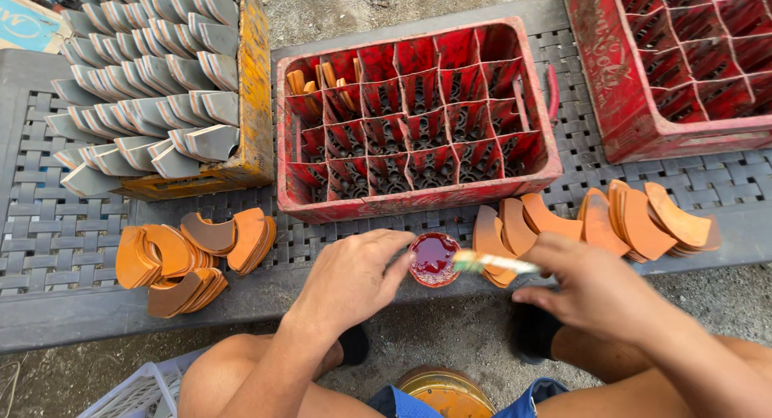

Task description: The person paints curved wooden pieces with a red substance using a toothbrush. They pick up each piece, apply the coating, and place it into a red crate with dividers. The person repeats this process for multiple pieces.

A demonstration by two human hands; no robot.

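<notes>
A small cup (433,259) sits at the near edge of the bench (48,241), between the left hand (354,277) and the right hand (591,285), which holds a brush (490,263) beside the cup. Behind the cup stands a divided crate (414,116), with a crate of stacked pieces (153,80) to its left and another crate (675,56) to its right. Piles of curved pieces lie on the bench at the left (189,261) and at the right (595,221).
</notes>
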